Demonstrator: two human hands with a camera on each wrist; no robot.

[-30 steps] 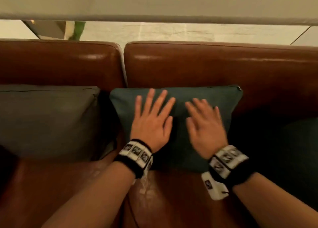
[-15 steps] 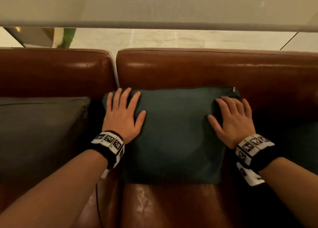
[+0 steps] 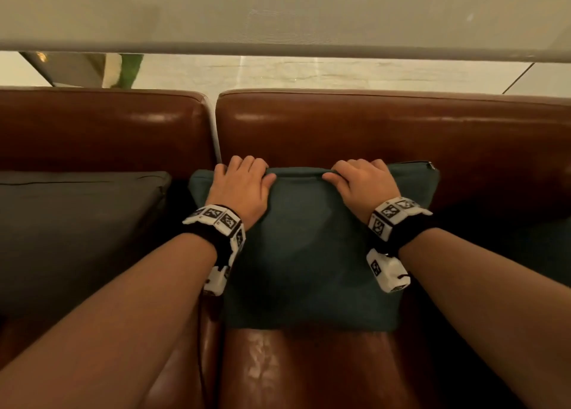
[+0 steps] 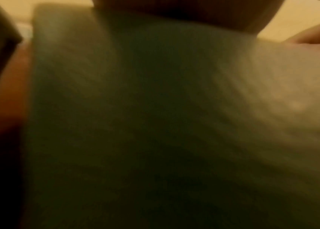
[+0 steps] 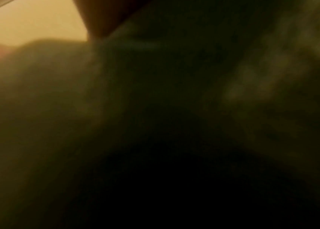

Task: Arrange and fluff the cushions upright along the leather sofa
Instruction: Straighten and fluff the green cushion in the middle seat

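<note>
The fingers (image 3: 244, 163) of the left hand (image 3: 242, 189) curl over the top edge of the teal cushion (image 3: 309, 248) and grasp it. The right hand (image 3: 363, 186) grasps the same edge beside it. Below the fingers the cushion stands on the leather sofa (image 3: 340, 124), against its backrest. Left of the fingers a grey cushion (image 3: 77, 223) leans.

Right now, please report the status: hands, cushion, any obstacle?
Left hand and right hand both grip top edge of teal cushion. Cushion stands against brown sofa back. Grey cushion beside it, apart. Nothing blocking.
</note>
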